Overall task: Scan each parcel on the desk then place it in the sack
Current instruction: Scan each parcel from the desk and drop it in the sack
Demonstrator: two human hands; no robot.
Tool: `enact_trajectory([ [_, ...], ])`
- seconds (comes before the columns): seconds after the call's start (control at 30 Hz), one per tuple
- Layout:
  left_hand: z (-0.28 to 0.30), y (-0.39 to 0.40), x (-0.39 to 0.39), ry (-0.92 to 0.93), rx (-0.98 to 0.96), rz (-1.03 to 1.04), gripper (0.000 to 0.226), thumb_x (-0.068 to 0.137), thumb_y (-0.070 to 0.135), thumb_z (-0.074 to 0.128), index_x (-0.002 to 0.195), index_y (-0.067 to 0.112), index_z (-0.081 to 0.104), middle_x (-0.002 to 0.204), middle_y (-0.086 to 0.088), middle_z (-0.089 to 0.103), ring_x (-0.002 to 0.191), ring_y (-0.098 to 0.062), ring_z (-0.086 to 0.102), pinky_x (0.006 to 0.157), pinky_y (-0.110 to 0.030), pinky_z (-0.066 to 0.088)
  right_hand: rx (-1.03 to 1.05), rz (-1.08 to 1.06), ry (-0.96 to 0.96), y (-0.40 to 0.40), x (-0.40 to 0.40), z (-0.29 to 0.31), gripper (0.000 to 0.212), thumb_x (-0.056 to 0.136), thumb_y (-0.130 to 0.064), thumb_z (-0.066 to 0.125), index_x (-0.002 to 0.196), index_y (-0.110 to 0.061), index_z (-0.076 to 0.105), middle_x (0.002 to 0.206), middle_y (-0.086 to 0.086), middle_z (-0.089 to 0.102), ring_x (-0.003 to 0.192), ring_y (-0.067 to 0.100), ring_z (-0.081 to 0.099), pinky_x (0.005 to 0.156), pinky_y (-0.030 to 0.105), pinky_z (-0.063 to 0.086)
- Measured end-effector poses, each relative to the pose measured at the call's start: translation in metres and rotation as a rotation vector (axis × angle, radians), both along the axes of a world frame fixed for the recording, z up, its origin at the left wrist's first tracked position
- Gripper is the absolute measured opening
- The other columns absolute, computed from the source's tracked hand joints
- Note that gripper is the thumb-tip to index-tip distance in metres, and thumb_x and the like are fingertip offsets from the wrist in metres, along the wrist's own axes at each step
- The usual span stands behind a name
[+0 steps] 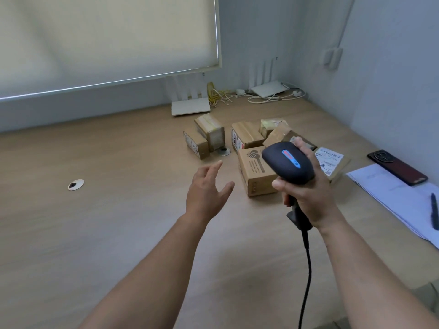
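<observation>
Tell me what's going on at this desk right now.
A person is working through a cluster of cardboard parcels on a wooden desk. The right hand grips a black corded barcode scanner, held above the parcels. The left hand is open and empty, reaching toward the nearest box. No sack is in view. A phone, papers and a pen lie at the right.
</observation>
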State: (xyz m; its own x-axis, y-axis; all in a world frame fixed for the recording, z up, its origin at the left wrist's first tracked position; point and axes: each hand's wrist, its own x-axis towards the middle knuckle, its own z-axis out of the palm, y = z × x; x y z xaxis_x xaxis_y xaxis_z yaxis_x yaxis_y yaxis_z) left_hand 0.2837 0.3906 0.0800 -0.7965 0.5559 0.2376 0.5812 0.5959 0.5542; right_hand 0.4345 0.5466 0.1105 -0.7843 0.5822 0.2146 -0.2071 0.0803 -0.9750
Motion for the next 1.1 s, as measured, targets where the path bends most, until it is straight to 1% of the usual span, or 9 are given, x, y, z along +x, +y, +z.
enact_trajectory([
  [0.1,-0.005,0.044,0.002,-0.033,-0.062,0.026,0.069,0.09,0.048,0.057,0.149,0.031,0.026,0.145,0.0,0.036,0.133,-0.015,0.035,0.101,-0.033,0.042,-0.011,0.011,-0.008,0.04,-0.004,-0.003,0.092,0.066,-0.002,0.077,0.13,-0.057,0.04,0.1,0.015,0.057,0.048,0.017,0.05,0.042,0.027,0.043],
  [0.2,-0.011,0.09,0.0,-0.075,-0.126,0.066,0.073,0.088,0.052,0.058,0.149,0.034,0.023,0.147,0.001,0.032,0.134,-0.015,0.032,0.102,-0.035,0.043,-0.012,0.03,-0.031,0.077,-0.01,-0.007,0.093,0.074,0.012,0.074,0.128,-0.055,0.039,0.102,0.016,0.058,0.046,0.015,0.049,0.041,0.024,0.043],
  [0.33,-0.024,0.14,-0.004,-0.11,-0.206,0.121,0.076,0.084,0.059,0.057,0.149,0.037,0.023,0.149,-0.003,0.03,0.136,-0.02,0.031,0.104,-0.04,0.042,-0.038,0.073,-0.047,0.114,-0.021,-0.024,0.094,0.073,0.011,0.075,0.134,-0.051,0.038,0.117,0.013,0.057,0.047,0.009,0.052,0.04,0.024,0.043],
  [0.43,-0.035,0.168,-0.005,-0.116,-0.287,0.158,0.079,0.082,0.066,0.054,0.149,0.037,0.023,0.151,-0.005,0.028,0.138,-0.024,0.028,0.106,-0.043,0.039,-0.077,0.104,-0.056,0.136,-0.029,-0.041,0.094,0.066,-0.001,0.079,0.133,-0.053,0.039,0.111,0.013,0.059,0.044,0.012,0.05,0.041,0.024,0.043],
  [0.53,-0.043,0.187,-0.007,-0.121,-0.375,0.195,0.081,0.08,0.073,0.049,0.149,0.037,0.023,0.154,-0.008,0.024,0.141,-0.026,0.023,0.108,-0.043,0.033,-0.116,0.118,-0.086,0.151,-0.035,-0.053,0.095,0.073,0.012,0.075,0.137,-0.048,0.039,0.111,0.011,0.061,0.044,0.014,0.049,0.042,0.025,0.044],
  [0.63,-0.053,0.201,-0.01,-0.171,-0.485,0.236,0.086,0.076,0.078,0.045,0.149,0.037,0.021,0.156,-0.012,0.016,0.142,-0.03,0.018,0.109,-0.044,0.029,-0.151,0.133,-0.105,0.16,-0.041,-0.061,0.095,0.074,0.015,0.071,0.139,-0.046,0.039,0.11,0.006,0.063,0.044,0.012,0.049,0.042,0.024,0.044],
  [0.83,-0.064,0.204,-0.013,-0.247,-0.536,0.279,0.085,0.078,0.073,0.049,0.148,0.036,0.019,0.157,-0.01,0.006,0.139,-0.035,0.018,0.106,-0.043,0.031,-0.177,0.183,-0.136,0.162,-0.05,-0.075,0.096,0.073,0.015,0.072,0.14,-0.045,0.039,0.107,0.014,0.064,0.045,0.014,0.048,0.042,0.026,0.044],
  [0.97,-0.061,0.171,-0.018,-0.277,-0.545,0.319,0.084,0.079,0.071,0.05,0.149,0.037,0.017,0.158,-0.008,0.006,0.139,-0.035,0.018,0.107,-0.042,0.03,-0.16,0.216,-0.134,0.149,-0.057,-0.075,0.098,0.071,0.012,0.075,0.14,-0.048,0.04,0.117,0.017,0.06,0.048,0.009,0.053,0.043,0.026,0.045],
  [1.1,-0.057,0.124,-0.018,-0.313,-0.537,0.366,0.082,0.079,0.065,0.055,0.148,0.039,0.02,0.157,-0.006,0.008,0.137,-0.035,0.02,0.107,-0.041,0.031,-0.157,0.259,-0.13,0.123,-0.065,-0.07,0.096,0.072,0.013,0.073,0.134,-0.052,0.04,0.119,0.016,0.059,0.047,0.01,0.052,0.044,0.027,0.045],
])
